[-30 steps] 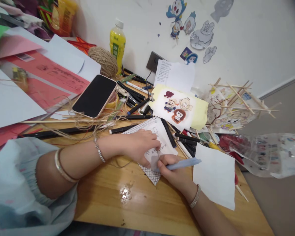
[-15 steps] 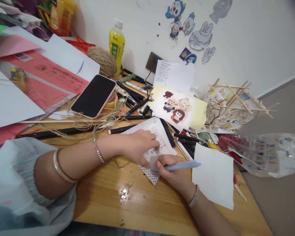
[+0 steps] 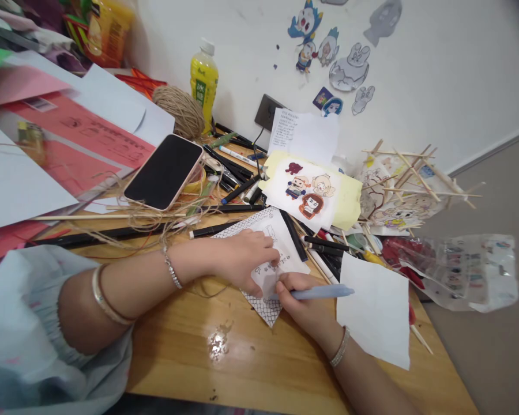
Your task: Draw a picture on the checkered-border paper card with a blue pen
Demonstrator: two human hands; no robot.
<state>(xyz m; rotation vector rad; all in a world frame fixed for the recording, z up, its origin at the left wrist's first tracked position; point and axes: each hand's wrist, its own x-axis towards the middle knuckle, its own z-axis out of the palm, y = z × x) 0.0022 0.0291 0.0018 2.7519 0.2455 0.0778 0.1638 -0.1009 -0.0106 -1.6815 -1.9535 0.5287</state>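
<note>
A light blue pen (image 3: 324,291) is gripped in my right hand (image 3: 300,300), its tip hidden near the paper. Under both hands lies a small white sheet of paper (image 3: 292,253) with a black lattice border, small drawings and handwriting. My left hand (image 3: 246,259) rests spread over the middle of that sheet, fingers apart and slightly bent, pressing on it. Just beyond is a white paper with coloured cartoon figures (image 3: 305,190), lying on a yellow sheet (image 3: 350,199). To the right of my right hand lies a blank white sheet (image 3: 374,311).
Several black markers (image 3: 237,190) crowd the back of the wooden table (image 3: 177,346). A phone (image 3: 164,172), a twine ball (image 3: 179,109) and a yellow drink bottle (image 3: 204,80) stand left of them. A stick frame with drawn panels (image 3: 409,184) and a plastic bag (image 3: 462,271) sit at right.
Both hands keep nearly the same place on the lattice-bordered paper, the pen still in the right hand. The whole view has shifted very slightly.
</note>
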